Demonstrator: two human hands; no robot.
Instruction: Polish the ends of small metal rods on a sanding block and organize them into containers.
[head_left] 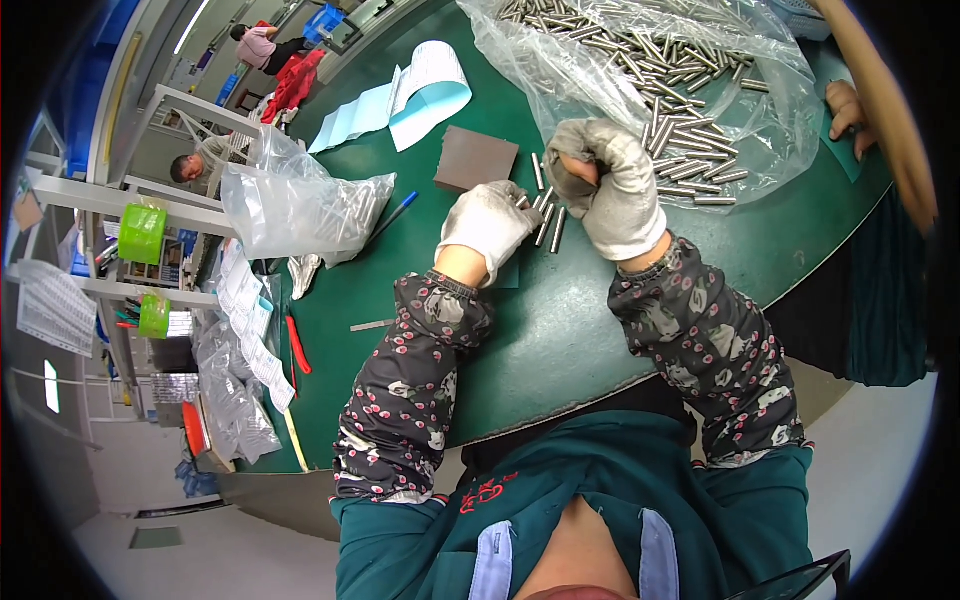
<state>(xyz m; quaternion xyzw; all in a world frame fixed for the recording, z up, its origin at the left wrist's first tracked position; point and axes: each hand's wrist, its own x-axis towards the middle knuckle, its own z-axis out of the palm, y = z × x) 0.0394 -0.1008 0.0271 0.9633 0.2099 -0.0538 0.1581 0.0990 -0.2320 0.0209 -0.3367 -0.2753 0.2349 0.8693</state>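
White work gloves cover both of my hands, with some fingertips bare. My left hand (488, 225) is closed in a pinch, and the end of a short metal pin (522, 201) shows at its fingertips. Just right of it, a few loose steel pins (557, 230) lie on the green table (560, 330). My right hand (610, 190) is curled above the table beside these pins; whatever its fingers hold, if anything, is hidden. A brown rectangular block (476, 158) sits beyond my left hand. Past my right hand, a large heap of steel pins (690, 150) spreads over a clear plastic bag (790, 140).
Papers (425, 95) lie at the far left, near a filled clear bag (300, 205) and a blue pen (393, 218). Red-handled pliers (298, 345) and a small metal strip (372, 325) lie left of my forearm. Another person's hand (850, 118) rests at the right edge.
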